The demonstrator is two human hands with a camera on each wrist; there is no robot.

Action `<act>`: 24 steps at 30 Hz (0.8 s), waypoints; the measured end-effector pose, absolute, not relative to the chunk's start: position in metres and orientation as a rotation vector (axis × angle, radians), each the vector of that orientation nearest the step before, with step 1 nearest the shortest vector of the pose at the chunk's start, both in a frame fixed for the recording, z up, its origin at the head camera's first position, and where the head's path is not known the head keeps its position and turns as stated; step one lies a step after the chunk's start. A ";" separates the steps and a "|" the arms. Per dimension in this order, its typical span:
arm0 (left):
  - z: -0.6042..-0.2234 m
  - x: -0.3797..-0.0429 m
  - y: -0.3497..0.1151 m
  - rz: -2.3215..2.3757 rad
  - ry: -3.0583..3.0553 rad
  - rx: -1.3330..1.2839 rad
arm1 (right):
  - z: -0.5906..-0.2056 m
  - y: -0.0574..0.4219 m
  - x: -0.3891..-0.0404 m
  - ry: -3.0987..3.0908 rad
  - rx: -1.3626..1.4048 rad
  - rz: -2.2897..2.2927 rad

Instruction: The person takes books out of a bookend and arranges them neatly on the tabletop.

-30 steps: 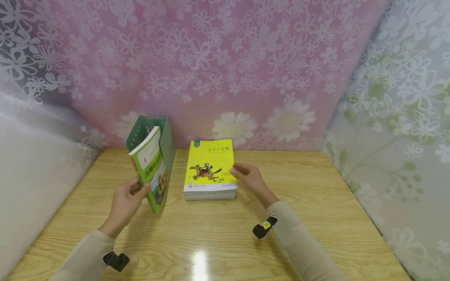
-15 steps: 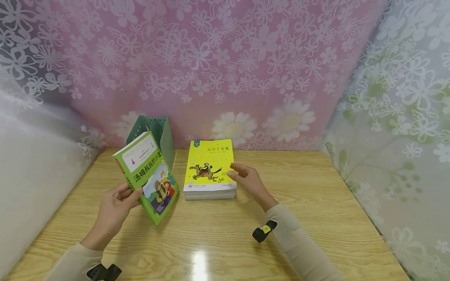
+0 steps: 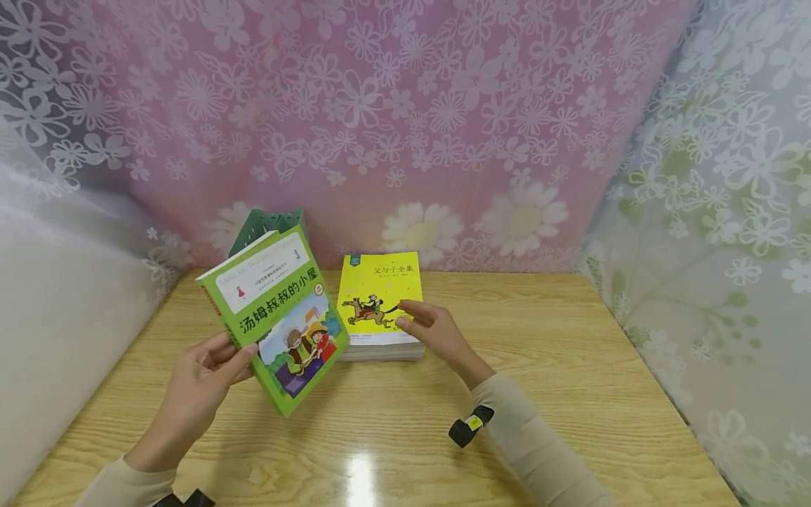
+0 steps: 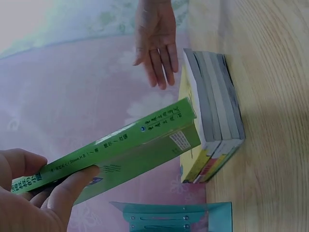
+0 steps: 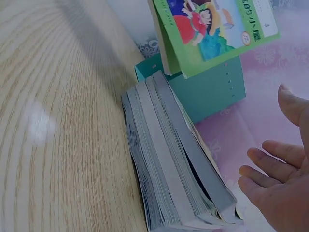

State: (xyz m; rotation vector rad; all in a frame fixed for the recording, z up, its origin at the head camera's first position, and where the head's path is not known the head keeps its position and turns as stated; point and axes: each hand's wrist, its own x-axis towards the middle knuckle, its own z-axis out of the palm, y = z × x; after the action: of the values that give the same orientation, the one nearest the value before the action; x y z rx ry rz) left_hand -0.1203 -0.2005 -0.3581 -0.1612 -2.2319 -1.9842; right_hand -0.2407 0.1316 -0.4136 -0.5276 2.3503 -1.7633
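Observation:
My left hand [image 3: 196,391] pinches a green paperback book [image 3: 279,317] by its spine side, thumb on the front cover and fingers behind. The book is tilted in the air, its illustrated cover facing up toward the head camera. Its lower right part overlaps a stack of books [image 3: 380,282] with a yellow cover on top. Above the right side of that stack hovers my right hand [image 3: 437,334], palm inward and holding nothing. In the right wrist view its fingers [image 5: 270,169] are loosely extended, apart from the stack [image 5: 164,154].
A green perforated file holder [image 3: 253,225] stands at the back left, mostly hidden behind the green book. The wooden table [image 3: 519,317] meets a pink floral curtain [image 3: 443,127] at the back, with pale curtains on both sides.
The green book has come away from the file holder and swung to face the head camera, moving right toward the stack. My right hand has shifted slightly left over the stack.

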 end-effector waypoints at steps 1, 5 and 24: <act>-0.357 -0.119 -0.200 -1.993 -2.228 -0.167 | -0.416 0.131 -0.242 2.342 -0.530 -1.769; -0.352 -0.117 -0.197 -2.018 -2.216 -0.180 | -0.418 0.128 -0.240 2.297 -0.566 -1.801; -0.337 -0.119 -0.168 -2.083 -2.271 -0.427 | -0.406 0.113 -0.231 1.904 -0.581 -1.971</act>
State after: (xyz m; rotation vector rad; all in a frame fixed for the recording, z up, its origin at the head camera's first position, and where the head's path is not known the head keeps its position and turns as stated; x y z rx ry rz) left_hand -0.1190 -0.1676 -0.3372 -0.4268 -2.2711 -2.0832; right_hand -0.2305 0.1125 -0.4055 -0.5813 1.9040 -1.9710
